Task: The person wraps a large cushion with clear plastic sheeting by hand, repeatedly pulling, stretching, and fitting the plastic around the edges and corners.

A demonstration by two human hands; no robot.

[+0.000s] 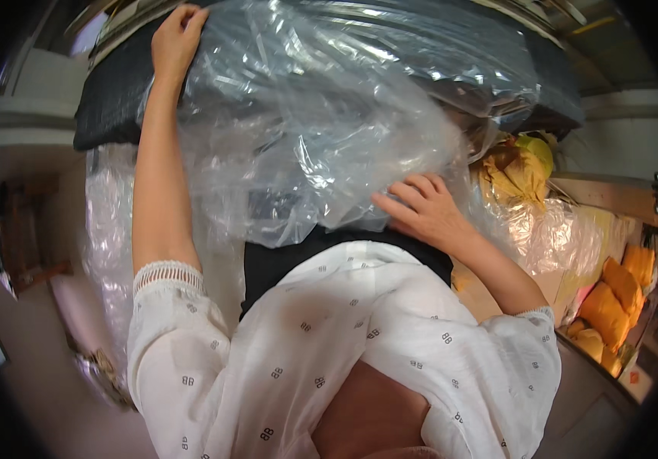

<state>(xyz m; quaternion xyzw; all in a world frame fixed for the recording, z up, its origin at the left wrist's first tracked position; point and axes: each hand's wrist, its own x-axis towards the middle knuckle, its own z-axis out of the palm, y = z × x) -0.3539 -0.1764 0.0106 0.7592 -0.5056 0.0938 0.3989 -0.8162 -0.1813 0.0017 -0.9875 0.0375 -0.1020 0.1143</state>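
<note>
A large clear plastic sheet (321, 130) lies crumpled over a long, dark padded surface (115, 96) and hangs down its near side. My left hand (178, 44) reaches to the far left, its fingers closed in a pinch at the sheet's upper left edge. Lower down and to the right, my right hand (427, 208) rests against the loose near part of the sheet, fingers apart and slightly bent. Its fingertips touch the plastic without a visible grip, and the thumb is partly hidden.
Beyond the sheet on the right lies a yellow bundle (514, 174). More clear plastic (555, 236) sits below it, near several orange bags (612, 302). A plastic-covered stack (107, 222) hangs at the left side of the dark surface. A pale wall (627, 122) stands at the right.
</note>
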